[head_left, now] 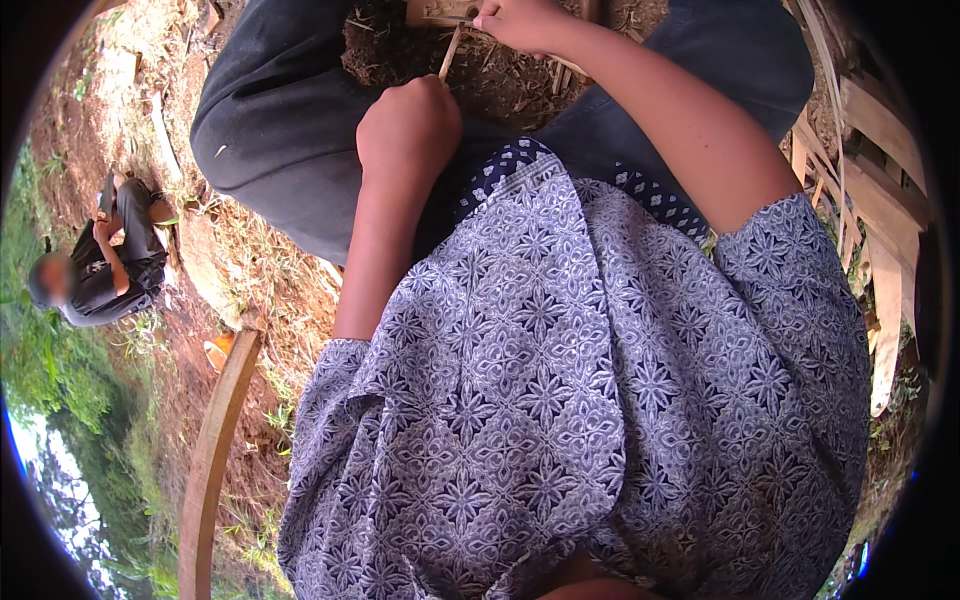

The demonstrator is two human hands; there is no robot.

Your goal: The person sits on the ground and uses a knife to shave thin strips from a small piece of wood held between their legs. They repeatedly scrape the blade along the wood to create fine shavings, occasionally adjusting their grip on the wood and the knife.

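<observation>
My left hand (410, 125) is closed in a fist around a thin pale wooden stick (449, 55) that rises out of its top. My right hand (522, 22) is at the upper edge, fingers pinched on the far end of the same stick, next to a pale wooden piece (437, 12) on the ground. Both hands are held between my knees, above dark soil strewn with wood shavings (500, 85). My patterned blue-and-white shirt and dark trousers fill the middle of the view.
Pale wooden planks and offcuts (885, 200) are stacked at the right. A curved wooden board (212, 450) lies on the reddish ground at lower left. Another person in dark clothes (110, 265) crouches at the far left, beside grass and greenery.
</observation>
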